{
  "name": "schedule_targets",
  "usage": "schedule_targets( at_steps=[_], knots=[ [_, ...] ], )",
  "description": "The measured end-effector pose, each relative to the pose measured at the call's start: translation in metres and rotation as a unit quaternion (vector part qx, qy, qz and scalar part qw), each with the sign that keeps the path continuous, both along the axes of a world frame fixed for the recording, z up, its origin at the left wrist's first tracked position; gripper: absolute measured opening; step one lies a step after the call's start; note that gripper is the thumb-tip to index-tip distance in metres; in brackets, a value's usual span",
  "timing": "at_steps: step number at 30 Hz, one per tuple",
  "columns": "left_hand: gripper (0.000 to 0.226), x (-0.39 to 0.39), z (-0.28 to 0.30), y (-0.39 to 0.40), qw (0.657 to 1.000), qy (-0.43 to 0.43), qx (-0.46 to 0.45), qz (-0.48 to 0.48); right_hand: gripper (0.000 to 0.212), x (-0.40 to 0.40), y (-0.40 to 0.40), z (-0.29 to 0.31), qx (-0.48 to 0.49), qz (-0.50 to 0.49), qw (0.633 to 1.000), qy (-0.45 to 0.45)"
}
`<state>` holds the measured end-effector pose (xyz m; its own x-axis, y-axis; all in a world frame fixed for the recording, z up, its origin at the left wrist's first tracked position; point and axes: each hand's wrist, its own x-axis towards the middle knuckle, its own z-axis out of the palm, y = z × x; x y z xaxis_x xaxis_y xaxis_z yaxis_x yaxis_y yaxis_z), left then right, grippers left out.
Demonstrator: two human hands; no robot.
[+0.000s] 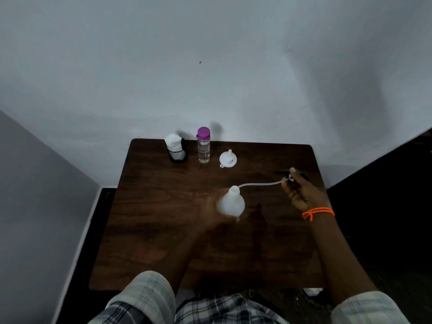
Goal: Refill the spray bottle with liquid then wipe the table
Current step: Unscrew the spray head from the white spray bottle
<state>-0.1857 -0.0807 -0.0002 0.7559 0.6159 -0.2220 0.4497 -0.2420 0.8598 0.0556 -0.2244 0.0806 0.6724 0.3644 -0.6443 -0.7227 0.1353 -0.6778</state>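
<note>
My left hand (210, 211) grips the white spray bottle body (232, 203) over the middle of the dark wooden table (152, 218); the hand is blurred. My right hand (301, 191) holds the black spray head (291, 175) off to the right, and its clear dip tube (261, 184) still reaches to the bottle's open neck. At the back stands a clear water bottle (203, 146) with a purple cap, upright and shut. A white funnel (228, 158) lies mouth-down beside it. White tissues sit in a black mesh holder (177, 148) at the back left.
The table stands against a pale wall, with a second wall at the left. A dark floor lies on both sides of the table. An orange thread band is on my right wrist (318, 212).
</note>
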Motion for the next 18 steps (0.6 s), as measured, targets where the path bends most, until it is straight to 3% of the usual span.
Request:
schedule_targets(
  at_steps=[13,18],
  knots=[
    [0.090,-0.003,-0.009,0.003,1.000,0.021,0.013,0.009,0.006,-0.003,0.001,-0.014,0.005,-0.002,1.000,0.000],
    [0.090,-0.001,-0.015,0.007,0.999,0.037,0.005,0.012,0.039,0.001,0.004,-0.014,0.040,-0.021,0.999,0.008]
  ],
)
